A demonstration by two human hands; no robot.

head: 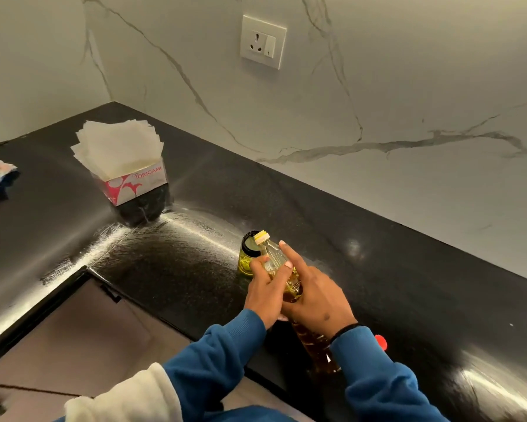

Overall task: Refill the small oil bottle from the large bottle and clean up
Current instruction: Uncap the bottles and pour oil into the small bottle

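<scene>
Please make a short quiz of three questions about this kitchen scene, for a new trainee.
1. True or false: the large bottle is tilted with its mouth over the small jar.
2. What holds the large bottle? A) left hand only B) right hand only C) both hands
3. What stands near the corner of the black counter, left of the jar?

Key
1. True. The neck leans over the jar's open top.
2. C. The left hand and the right hand both grip it.
3. A box of paper napkins.
</scene>
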